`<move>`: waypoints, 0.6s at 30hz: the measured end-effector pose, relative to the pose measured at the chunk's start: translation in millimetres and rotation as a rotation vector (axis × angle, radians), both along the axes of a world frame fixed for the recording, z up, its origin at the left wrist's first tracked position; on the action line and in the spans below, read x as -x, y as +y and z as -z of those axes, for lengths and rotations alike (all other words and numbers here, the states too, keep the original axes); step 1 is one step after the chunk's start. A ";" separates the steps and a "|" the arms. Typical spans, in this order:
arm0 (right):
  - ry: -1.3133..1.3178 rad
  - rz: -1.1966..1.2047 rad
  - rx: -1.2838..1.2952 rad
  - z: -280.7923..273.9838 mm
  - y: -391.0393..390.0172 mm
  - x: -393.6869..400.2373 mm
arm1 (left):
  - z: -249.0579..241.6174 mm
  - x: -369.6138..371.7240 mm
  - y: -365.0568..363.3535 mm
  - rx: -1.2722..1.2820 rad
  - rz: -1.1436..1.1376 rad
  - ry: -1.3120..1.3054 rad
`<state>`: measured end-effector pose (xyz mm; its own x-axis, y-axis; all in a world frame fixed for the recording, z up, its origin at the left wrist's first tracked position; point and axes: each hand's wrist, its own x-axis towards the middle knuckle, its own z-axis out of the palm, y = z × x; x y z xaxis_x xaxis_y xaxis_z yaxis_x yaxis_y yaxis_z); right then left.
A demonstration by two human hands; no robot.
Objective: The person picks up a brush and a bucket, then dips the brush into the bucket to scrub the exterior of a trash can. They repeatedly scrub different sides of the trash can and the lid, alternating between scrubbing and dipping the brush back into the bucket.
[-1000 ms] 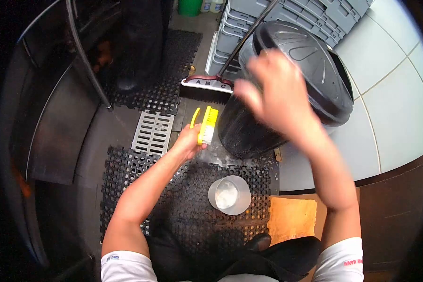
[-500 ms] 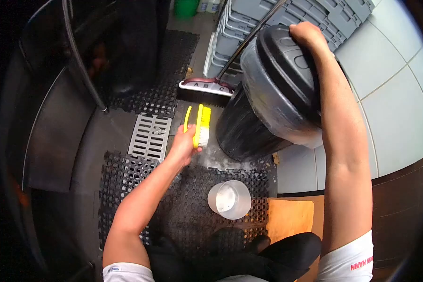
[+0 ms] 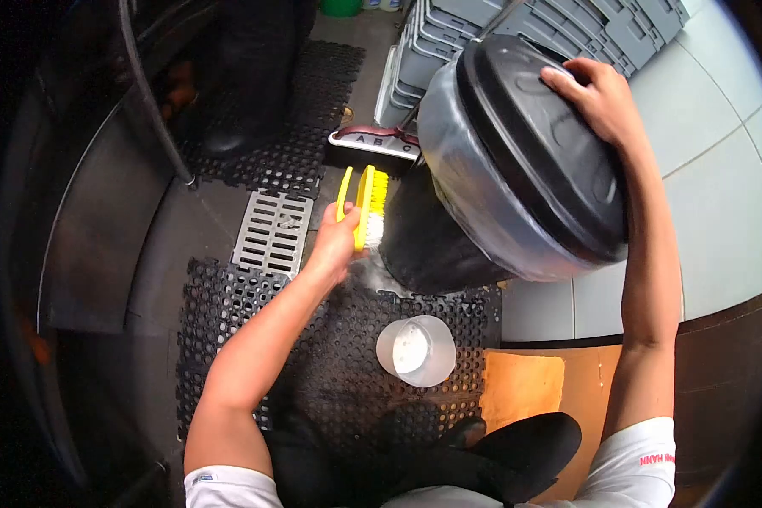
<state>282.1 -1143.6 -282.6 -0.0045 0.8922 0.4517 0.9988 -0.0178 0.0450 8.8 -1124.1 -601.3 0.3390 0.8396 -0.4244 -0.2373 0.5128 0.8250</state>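
Observation:
My left hand (image 3: 335, 241) is wrapped round the handle of a yellow scrubbing brush (image 3: 365, 203), whose yellow and white bristles face the bin. On the right, my right hand (image 3: 605, 100) grips the black lid (image 3: 525, 140) of a trash bin (image 3: 423, 233) near its upper edge. The bin leans over to the right, and a clear plastic liner (image 3: 466, 190) hangs out below the lid. Wet, whitish suds (image 3: 377, 275) show on the floor by the bin's base. A translucent plastic tub (image 3: 436, 360) with white foam inside stands on the mat nearer to me.
Perforated black rubber mats (image 3: 339, 339) cover much of the floor, with a grey drain grate (image 3: 273, 233) at left. A broom (image 3: 372, 146) stands behind the bin, before stacked grey crates (image 3: 449, 51). White tiles (image 3: 711, 220) line the right wall. A dark-clothed person (image 3: 254, 76) is at upper left.
The bin has tilted further to the right, and my right hand has moved right and down with its lid. The brush in my left hand has shifted slightly up in view.

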 end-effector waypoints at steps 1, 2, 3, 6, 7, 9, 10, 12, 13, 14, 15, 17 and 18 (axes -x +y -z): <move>0.073 -0.051 -0.087 2.2 -2.0 4.4 | 8.6 3.6 3.1 -0.036 -0.019 -0.014; 0.148 -0.095 -0.177 3.7 -5.0 5.7 | 22.5 4.7 8.7 -0.076 -0.033 -0.028; 0.225 -0.137 -0.269 2.4 -3.7 -1.2 | 26.6 0.8 14.9 -0.117 -0.044 -0.039; 0.629 -0.218 -0.624 0.6 -0.4 -40.4 | 39.7 -3.8 13.1 -0.114 -0.103 -0.029; 0.568 -0.176 -0.618 -1.0 0.9 -44.4 | 45.7 -7.7 10.4 -0.096 -0.129 -0.025; 0.451 -0.088 -0.599 -0.5 0.4 -44.6 | 32.3 -16.7 8.8 -0.080 -0.179 -0.139; 0.402 -0.074 -0.595 0.7 0.9 -43.5 | 25.2 -21.6 7.6 -0.068 -0.205 -0.193; 0.314 -0.056 -0.562 1.3 6.7 -28.1 | 7.5 -29.8 31.4 -0.167 -0.164 -0.258; 0.267 -0.052 -0.504 0.7 9.9 -33.9 | -10.0 -30.7 42.8 -0.220 -0.176 -0.239; 0.212 -0.063 -0.431 1.5 10.6 -36.9 | -18.8 -30.5 57.0 -0.322 -0.175 -0.204; 0.242 -0.075 -0.387 3.3 12.8 -39.1 | -31.4 -26.2 66.4 -0.366 -0.156 -0.162; 0.317 -0.137 -0.309 5.0 14.9 -45.3 | -33.9 -22.7 58.5 -0.350 -0.142 -0.076; 0.399 -0.141 -0.271 5.8 11.6 -36.9 | -25.0 -22.5 49.4 -0.295 -0.132 -0.070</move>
